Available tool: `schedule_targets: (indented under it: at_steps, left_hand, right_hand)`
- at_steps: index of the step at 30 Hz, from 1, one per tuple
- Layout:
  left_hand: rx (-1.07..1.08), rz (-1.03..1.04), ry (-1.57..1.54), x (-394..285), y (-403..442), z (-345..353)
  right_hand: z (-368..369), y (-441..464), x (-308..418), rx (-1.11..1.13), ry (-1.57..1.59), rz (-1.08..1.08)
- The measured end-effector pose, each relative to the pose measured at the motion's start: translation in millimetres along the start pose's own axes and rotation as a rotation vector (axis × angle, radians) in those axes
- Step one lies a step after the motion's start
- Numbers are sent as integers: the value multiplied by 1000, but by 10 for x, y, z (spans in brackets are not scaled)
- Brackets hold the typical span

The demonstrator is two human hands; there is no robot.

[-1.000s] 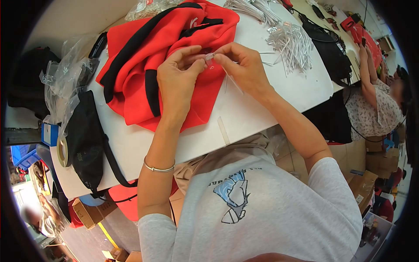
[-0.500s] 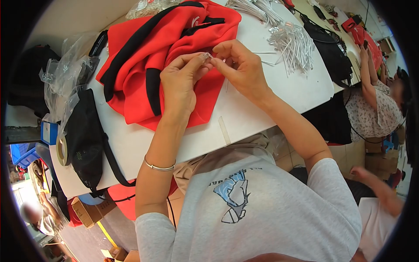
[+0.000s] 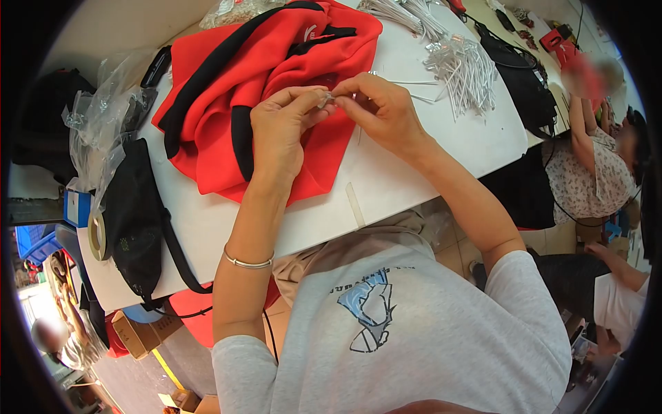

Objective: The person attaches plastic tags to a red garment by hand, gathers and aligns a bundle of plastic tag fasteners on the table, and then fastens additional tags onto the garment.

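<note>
Left hand (image 3: 281, 130), right hand (image 3: 387, 116) pinch 1 small clear piece (image 3: 325, 101) above red garment (image 3: 210, 131).

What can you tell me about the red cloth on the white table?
The red cloth looks like a soft garment with black bands and a small white logo. It lies crumpled in loose folds on the white table. The left hand and right hand overlap it in the view; whether they touch it is unclear.

Bright over the desk (image 3: 386, 183), glinting on the clear bag (image 3: 96, 148), washed out at lower left; bowed fisheye-fashion toward the edges, black in the corners.
</note>
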State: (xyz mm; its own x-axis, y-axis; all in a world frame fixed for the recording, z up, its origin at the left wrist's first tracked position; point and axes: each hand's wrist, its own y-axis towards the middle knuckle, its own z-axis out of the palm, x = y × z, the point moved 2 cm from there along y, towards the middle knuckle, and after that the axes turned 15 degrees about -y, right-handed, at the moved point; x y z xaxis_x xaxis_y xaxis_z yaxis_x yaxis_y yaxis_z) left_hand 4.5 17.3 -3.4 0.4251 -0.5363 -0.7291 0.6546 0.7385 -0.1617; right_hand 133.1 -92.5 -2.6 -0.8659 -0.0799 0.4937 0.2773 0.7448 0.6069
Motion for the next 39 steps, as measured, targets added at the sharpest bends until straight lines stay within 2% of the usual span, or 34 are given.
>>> schedule_targets:
  at_steps: [3, 10, 12, 13, 16, 17, 18, 19, 20, 21, 23, 27, 29, 30, 32, 34, 35, 37, 39]
  left_hand:
    - [-6, 5, -38, -30, -4, -4]
    - [127, -12, 198, 3, -4, -12]
    - [56, 43, 311, -11, 0, -4]
    - [88, 36, 306, -1, 20, 60]
    - [26, 165, 411, -108, -1, 131]
    - [-19, 209, 450, -140, -39, 89]
    - [1, 229, 464, -130, -16, 37]
    - [17, 253, 482, -120, 40, -23]
    - [-10, 263, 492, -121, 59, -63]
    - [16, 335, 610, -109, 57, -58]
    - [39, 408, 733, -65, 79, -81]
    - [293, 1022, 1510, 90, 90, -45]
    - [304, 996, 1502, 98, 80, -65]
    - [313, 977, 1492, 91, 81, -76]
    - [325, 944, 1471, 82, 93, -78]
    - [300, 877, 1412, 76, 99, -72]
    - [268, 810, 1355, 66, 103, -74]
    - [202, 674, 1236, 53, 100, -83]
    - [186, 658, 1223, 43, 49, -49]
  right_hand:
    - [-1, -17, -3, 33, 52, 127]
    - [6, -14, -11, -77, -84, -8]
    - [-43, -6, -1, -41, 19, 79]
    - [-115, 17, -24, -80, 29, 137]
    - [-544, 127, -348, -310, -109, 313]
    - [-765, 116, -499, -363, -139, 447]
    - [-979, 142, -583, -489, -277, 444]
    - [-1153, 115, -812, -501, -302, 542]
    - [-1316, 84, -1013, -474, -457, 583]
    - [-1457, 45, -1202, -444, -618, 620]
    - [-1470, -12, -1406, -407, -652, 649]
    - [-1407, -15, -1415, -412, -992, 479]
    - [-1267, 96, -1046, -455, -840, 349]
    - [-1168, 155, -965, -424, -774, 243]
    - [-862, 200, -742, -157, -507, 298]
    - [-586, 168, -667, 92, -392, 241]
    - [-505, 161, -680, 92, -390, 237]
    - [-359, 139, -705, 239, -526, 177]
    - [-325, 119, -692, 234, -572, 146]
